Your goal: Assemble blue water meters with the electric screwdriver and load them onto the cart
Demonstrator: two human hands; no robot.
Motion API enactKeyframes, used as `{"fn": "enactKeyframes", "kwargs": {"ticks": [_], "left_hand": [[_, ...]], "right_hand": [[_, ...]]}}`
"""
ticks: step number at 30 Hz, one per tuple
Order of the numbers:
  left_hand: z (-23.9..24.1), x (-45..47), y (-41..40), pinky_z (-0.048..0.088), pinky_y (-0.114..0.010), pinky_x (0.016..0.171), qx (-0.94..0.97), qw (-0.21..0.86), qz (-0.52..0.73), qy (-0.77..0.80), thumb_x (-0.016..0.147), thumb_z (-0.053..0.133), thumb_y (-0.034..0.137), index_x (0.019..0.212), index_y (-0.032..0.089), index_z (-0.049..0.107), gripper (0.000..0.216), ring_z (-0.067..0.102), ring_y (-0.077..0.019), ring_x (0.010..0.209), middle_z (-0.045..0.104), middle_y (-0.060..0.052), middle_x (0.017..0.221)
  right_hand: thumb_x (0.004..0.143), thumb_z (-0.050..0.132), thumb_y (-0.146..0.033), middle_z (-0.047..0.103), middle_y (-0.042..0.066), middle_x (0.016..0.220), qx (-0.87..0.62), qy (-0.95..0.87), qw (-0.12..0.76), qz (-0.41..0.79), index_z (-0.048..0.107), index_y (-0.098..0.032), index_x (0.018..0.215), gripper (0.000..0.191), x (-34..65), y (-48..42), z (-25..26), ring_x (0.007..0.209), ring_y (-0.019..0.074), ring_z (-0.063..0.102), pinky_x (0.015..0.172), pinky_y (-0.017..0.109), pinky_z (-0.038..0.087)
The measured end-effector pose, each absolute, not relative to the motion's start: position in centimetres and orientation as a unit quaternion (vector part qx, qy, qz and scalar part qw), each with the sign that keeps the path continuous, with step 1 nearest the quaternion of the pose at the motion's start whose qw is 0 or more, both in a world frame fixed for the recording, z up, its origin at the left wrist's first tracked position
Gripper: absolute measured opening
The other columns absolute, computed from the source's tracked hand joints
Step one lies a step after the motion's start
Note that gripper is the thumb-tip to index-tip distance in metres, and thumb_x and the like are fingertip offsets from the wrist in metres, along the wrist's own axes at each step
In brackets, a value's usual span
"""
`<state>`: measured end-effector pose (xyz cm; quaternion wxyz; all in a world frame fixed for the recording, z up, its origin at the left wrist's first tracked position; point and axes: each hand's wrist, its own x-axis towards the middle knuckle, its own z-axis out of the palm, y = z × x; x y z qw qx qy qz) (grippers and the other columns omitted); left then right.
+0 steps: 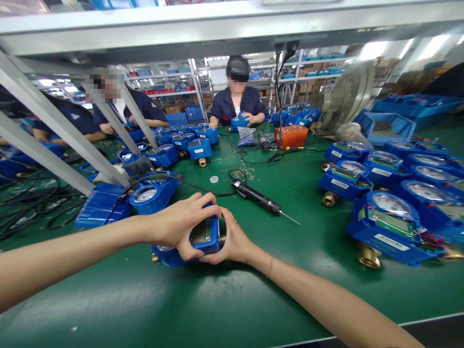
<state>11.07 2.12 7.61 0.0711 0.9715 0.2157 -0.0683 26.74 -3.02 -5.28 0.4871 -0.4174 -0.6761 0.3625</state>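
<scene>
A blue water meter [212, 245] with brass pipe ends lies on the green table in front of me. My left hand [181, 223] wraps over its top and left side, thumb on the near edge. From the right, my right hand [232, 237] grips the same meter around its end, with the fingertips of both hands close together. Parts of the casing are hidden under my fingers. Just beyond my hands lies a black electric screwdriver [259, 197], its thin bit pointing right. Another blue meter [147, 195] with a round dial sits beyond my left forearm.
Several open blue meters [389, 227] stand in rows at the right. Loose screws [244, 171] and a clear disc [214, 179] lie mid-table. An orange box [292, 136] and a fan [350, 92] are farther back. Slanted metal posts [61, 121] rise at left. A co-worker [237, 99] sits opposite.
</scene>
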Motion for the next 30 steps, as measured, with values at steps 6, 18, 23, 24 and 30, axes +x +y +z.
{"fn": "enactKeyframes", "kwargs": {"ticks": [6, 18, 23, 24, 30], "left_hand": [[7.6, 11.0, 0.4, 0.05, -0.041, 0.078, 0.962, 0.007, -0.059, 0.268, 0.056, 0.072, 0.036, 0.119, 0.023, 0.05, 0.068, 0.048, -0.0295, 0.1, 0.043, -0.01, 0.122], [8.1, 11.4, 1.9, 0.048, -0.04, 0.084, 0.969, 0.067, -0.095, 0.218, 0.054, 0.074, 0.034, 0.114, 0.021, 0.051, 0.066, 0.048, -0.0272, 0.099, 0.045, -0.01, 0.118], [8.9, 10.8, 1.9, 0.049, -0.039, 0.085, 0.968, 0.049, -0.113, 0.219, 0.059, 0.074, 0.042, 0.124, 0.023, 0.049, 0.071, 0.05, -0.0297, 0.106, 0.043, -0.012, 0.126], [9.1, 10.6, 1.9, 0.049, -0.039, 0.083, 0.968, 0.04, -0.124, 0.214, 0.061, 0.073, 0.043, 0.129, 0.025, 0.046, 0.075, 0.051, -0.0303, 0.108, 0.043, -0.012, 0.128], [9.3, 10.9, 3.1, 0.049, -0.032, 0.073, 0.98, -0.003, -0.123, 0.155, 0.064, 0.073, 0.051, 0.133, 0.033, 0.045, 0.076, 0.05, -0.0306, 0.114, 0.045, -0.008, 0.135]], "right_hand": [[0.039, 0.087, -0.045, 0.051, 0.008, 0.119, -0.43, -0.69, 0.476, 0.336, 0.042, -0.021, 0.12, 0.096, 26.7, -3.1, -5.2, 0.11, 0.0287, 0.049, 0.098, 0.049, 0.039], [0.037, 0.088, -0.046, 0.051, 0.007, 0.117, -0.414, -0.686, 0.485, 0.351, 0.043, -0.021, 0.117, 0.095, 26.7, -2.7, -5.3, 0.11, 0.028, 0.049, 0.098, 0.047, 0.041], [0.039, 0.089, -0.045, 0.049, 0.01, 0.125, -0.389, -0.7, 0.469, 0.373, 0.039, -0.02, 0.128, 0.105, 27.5, -2.0, -5.1, 0.117, 0.0293, 0.049, 0.104, 0.047, 0.039], [0.041, 0.089, -0.044, 0.049, 0.011, 0.128, -0.371, -0.709, 0.459, 0.386, 0.037, -0.019, 0.131, 0.107, 27.9, -1.7, -5.1, 0.12, 0.0291, 0.049, 0.106, 0.046, 0.038], [0.045, 0.09, -0.038, 0.054, 0.007, 0.133, -0.272, -0.741, 0.421, 0.446, 0.047, -0.02, 0.132, 0.099, 30.3, 0.7, -5.4, 0.127, 0.0275, 0.049, 0.11, 0.04, 0.035]]}}
